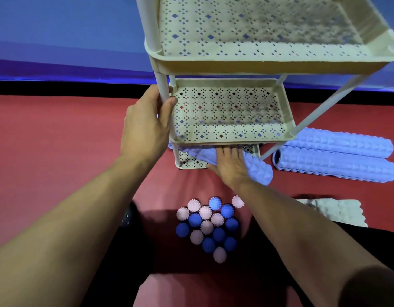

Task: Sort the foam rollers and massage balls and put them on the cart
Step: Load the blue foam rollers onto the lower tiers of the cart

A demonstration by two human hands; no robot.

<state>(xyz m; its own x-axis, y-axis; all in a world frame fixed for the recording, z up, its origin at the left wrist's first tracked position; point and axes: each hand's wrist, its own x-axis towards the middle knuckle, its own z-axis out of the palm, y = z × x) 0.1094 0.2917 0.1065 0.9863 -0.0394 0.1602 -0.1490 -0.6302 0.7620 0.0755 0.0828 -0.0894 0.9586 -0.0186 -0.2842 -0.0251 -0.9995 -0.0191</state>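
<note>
A view from above looks down on a red floor mat that fills most of the scene; along its far edge runs a black strip, and beyond that a blue wall or padded surface. A cream three-tier cart with perforated trays stands on the mat. The left hand wraps around the cart's near left post, thumb curled across it. The right hand lies flat with straight fingers pressed on a pale blue textured foam roller, which sits partly in the bottom tray with its near end sticking out over the tray's edge. Two more pale blue rollers lie side by side on the mat just to the right of the cart. A white ridged roller or mat lies nearer, also at right. Between the forearms, a tight cluster of spiky massage balls, pink and blue mixed, rests on the mat.
</note>
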